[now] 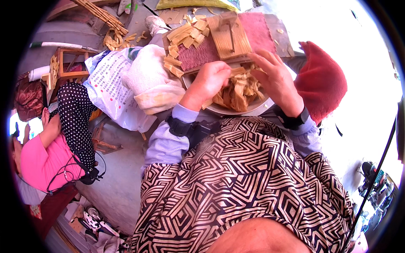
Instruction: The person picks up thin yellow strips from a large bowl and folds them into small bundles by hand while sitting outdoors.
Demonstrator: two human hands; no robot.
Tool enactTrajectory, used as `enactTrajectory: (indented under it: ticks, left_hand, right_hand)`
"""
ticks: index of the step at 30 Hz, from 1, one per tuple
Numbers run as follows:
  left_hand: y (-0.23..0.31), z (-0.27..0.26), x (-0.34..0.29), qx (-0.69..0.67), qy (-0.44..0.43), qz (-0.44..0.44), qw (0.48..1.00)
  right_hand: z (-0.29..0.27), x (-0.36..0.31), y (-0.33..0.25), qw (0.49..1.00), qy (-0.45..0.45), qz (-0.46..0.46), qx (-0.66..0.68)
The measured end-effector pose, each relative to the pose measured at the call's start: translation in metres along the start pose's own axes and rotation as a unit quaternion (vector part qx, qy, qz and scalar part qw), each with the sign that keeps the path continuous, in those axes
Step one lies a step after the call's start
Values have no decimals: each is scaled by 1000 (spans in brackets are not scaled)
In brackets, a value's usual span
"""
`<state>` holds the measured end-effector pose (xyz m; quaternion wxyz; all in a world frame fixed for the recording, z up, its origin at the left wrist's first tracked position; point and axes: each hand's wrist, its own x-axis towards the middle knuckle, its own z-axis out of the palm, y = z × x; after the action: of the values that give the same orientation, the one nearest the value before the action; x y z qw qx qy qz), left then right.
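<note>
Over a light metal bowl (252,112) heaped with pale yellow, flat, fibrous strips (239,93), both my hands work close together. My left hand (209,81) is closed in a pinch at the bowl's upper left; whatever its fingertips hold is hidden. My right hand (276,80) has its fingers apart above the bowl's right side, near the wooden block. That block (218,40) lies just beyond the bowl and carries a thin upright metal piece (231,37). Beneath it is a reddish cloth-covered board (256,31). Short folded yellow pieces (188,34) are piled on the board's left.
A white towel (147,80) and a printed plastic bag (112,84) lie left of the bowl. A red cloth (322,82) drapes at right. Another person in pink (46,160) sits at left near a small wooden stool (71,63). A bundle of sticks (101,14) lies at upper left.
</note>
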<state>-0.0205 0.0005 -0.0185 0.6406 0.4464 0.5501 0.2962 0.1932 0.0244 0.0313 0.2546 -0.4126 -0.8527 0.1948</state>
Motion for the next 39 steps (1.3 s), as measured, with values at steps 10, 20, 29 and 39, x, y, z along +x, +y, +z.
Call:
enactTrajectory:
  ticks: [10,20,29,39]
  left_hand:
    - [91,6,-59,136,-98,179,969]
    - [72,45,-30,-206,-77,135,966]
    - [12,25,4,-328,-193,-47,923]
    - [16,32,-3,311,157,381,856]
  right_hand:
    - [-19,0,-5,971,-17,148,186]
    - [-14,22,-27,888,74,215,400]
    - [12,9,-15,992,94,83,24]
    - [46,-13,16,688,-93,417,586]
